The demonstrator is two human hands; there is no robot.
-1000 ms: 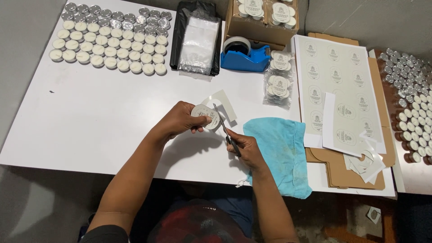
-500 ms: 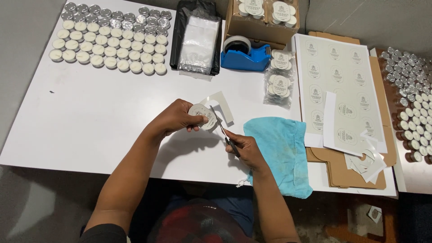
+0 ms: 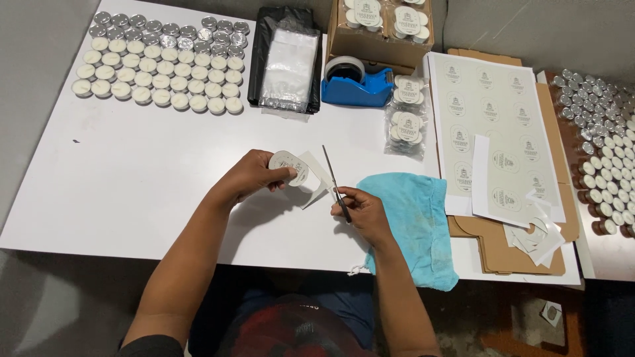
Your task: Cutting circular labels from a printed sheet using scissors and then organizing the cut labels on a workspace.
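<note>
My left hand (image 3: pixel 254 175) pinches an oval paper label (image 3: pixel 288 165) above the white table (image 3: pixel 145 178). A paper offcut (image 3: pixel 315 185) hangs just right of the label, between it and the scissors. My right hand (image 3: pixel 360 211) grips a pair of scissors (image 3: pixel 334 182), blades pointing up and away from me, clear of the label. A light blue cloth (image 3: pixel 413 221) lies right beside my right hand at the table's front edge.
Rows of white tealight candles (image 3: pixel 159 73) fill the far left. A black bag with clear sleeves (image 3: pixel 286 59), a blue tape dispenser (image 3: pixel 354 82), a cardboard box (image 3: pixel 380 30), bagged candles (image 3: pixel 405 122), label sheets (image 3: pixel 493 125) and more candles (image 3: pixel 605 152) lie behind and right.
The scissors have come out of the paper and swung upright. The label moved left in my left hand, and the offcut now hangs loose beside it.
</note>
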